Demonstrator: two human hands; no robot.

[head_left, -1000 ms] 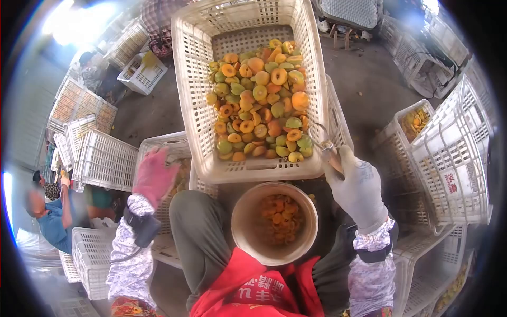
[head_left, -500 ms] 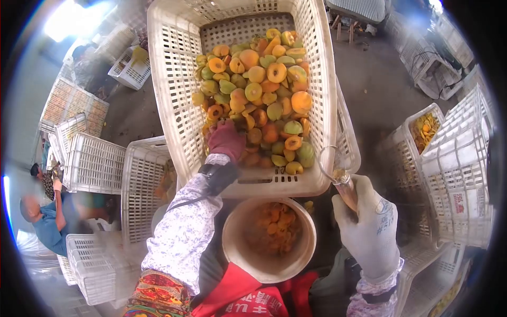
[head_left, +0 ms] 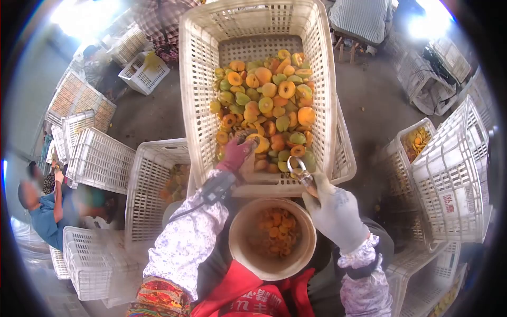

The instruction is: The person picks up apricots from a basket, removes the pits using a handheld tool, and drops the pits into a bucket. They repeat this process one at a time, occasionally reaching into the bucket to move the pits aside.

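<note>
My left hand (head_left: 237,153), in a maroon glove, reaches into the white plastic crate (head_left: 200,105), its fingers closed on a yellow-orange apricot (head_left: 257,142). Around it lie halved and whole apricots (head_left: 266,90), some green, some orange. In a pale glove, my right hand (head_left: 334,214) grips the handle of a hand tool with a metal loop (head_left: 298,168) at its end. That loop is over the crate's front edge, to the right of my left hand and apart from the held fruit. Below the crate stands a pale bucket (head_left: 236,251) with orange fruit pieces inside.
Another white crate (head_left: 138,195) with fruit stands at the left, and stacked crates (head_left: 449,174) rise at the right. A person in a blue shirt (head_left: 47,219) is at the far left. A covered stool (head_left: 359,24) stands at the back.
My left hand has moved right and now has an apricot in its fingers. My right hand has brought the looped tool left, over the crate edge. The view has shifted slightly.
</note>
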